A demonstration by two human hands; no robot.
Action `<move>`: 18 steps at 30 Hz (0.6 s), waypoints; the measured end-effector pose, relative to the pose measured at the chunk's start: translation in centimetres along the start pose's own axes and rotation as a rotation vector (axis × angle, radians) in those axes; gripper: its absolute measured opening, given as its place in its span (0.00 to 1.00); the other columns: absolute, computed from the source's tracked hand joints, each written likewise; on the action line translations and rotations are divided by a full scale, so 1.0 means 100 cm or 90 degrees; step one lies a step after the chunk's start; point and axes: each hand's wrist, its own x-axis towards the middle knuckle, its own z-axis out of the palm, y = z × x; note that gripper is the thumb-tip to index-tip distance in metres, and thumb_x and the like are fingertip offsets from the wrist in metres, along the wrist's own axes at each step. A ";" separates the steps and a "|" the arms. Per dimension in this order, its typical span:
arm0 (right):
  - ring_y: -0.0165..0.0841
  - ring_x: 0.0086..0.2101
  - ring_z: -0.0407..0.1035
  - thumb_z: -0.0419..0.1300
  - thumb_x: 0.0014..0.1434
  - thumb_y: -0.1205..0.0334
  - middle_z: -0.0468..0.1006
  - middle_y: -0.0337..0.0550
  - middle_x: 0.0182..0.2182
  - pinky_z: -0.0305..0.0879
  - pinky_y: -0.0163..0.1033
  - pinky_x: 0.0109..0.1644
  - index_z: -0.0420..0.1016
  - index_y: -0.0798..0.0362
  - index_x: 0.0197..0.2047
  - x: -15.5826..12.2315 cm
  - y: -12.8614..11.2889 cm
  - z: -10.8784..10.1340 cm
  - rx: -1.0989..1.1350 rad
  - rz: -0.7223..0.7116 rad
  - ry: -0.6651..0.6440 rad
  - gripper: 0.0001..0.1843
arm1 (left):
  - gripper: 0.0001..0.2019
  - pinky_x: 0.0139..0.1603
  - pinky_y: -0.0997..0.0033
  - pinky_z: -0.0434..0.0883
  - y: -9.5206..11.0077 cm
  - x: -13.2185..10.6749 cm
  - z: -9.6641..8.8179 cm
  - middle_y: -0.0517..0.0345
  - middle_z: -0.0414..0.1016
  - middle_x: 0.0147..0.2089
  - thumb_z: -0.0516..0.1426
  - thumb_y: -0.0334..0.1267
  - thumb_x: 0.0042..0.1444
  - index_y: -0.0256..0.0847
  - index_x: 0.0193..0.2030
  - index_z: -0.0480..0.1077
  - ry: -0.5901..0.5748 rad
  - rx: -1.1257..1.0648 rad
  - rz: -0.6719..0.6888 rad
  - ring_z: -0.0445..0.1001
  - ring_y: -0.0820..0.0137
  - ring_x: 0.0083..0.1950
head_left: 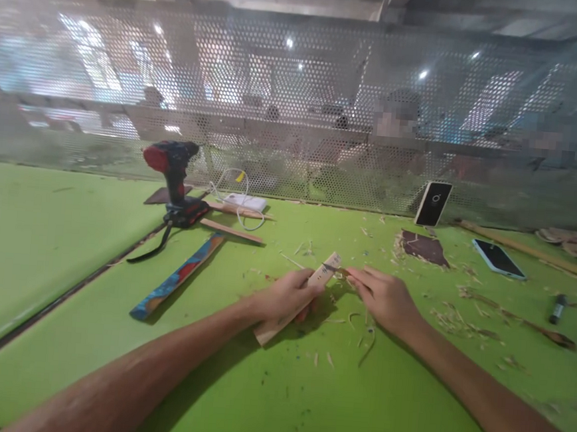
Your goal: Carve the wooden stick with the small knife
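Note:
My left hand (287, 297) is closed around a pale flat wooden strip (322, 273), whose far end carries dark marks. The strip slants from near left to far right, and its lower end sticks out below my palm. In my right hand (385, 297) is a small carving knife (343, 271), gripped by the handle. Its blade lies across the marked far end of the strip. Thin wood shavings (353, 319) are scattered on the green table (343, 407) beneath and around both hands.
At the left stand a red and black cordless drill (173, 187) and a painted blue strip (178, 277). A white charger with cable (247, 203) lies behind. To the right are a propped phone (434, 204), sandpaper (424, 247), a flat phone (499, 259) and a black marker (557, 308). A perforated screen (295, 130) closes the back.

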 end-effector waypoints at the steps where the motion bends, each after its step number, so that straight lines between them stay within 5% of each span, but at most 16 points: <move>1: 0.31 0.20 0.70 0.49 0.76 0.58 0.86 0.52 0.37 0.68 0.37 0.23 0.83 0.53 0.57 0.000 0.003 -0.001 -0.001 0.009 0.005 0.22 | 0.16 0.22 0.75 0.64 0.000 0.000 0.000 0.60 0.73 0.32 0.55 0.52 0.66 0.40 0.42 0.64 -0.009 0.005 0.001 0.69 0.75 0.22; 18: 0.29 0.19 0.67 0.50 0.76 0.60 0.85 0.50 0.35 0.63 0.36 0.19 0.83 0.52 0.58 -0.001 0.004 -0.001 0.051 0.022 -0.003 0.21 | 0.15 0.22 0.74 0.66 0.002 -0.002 0.001 0.60 0.74 0.33 0.55 0.50 0.68 0.40 0.46 0.64 -0.002 0.004 -0.003 0.69 0.75 0.23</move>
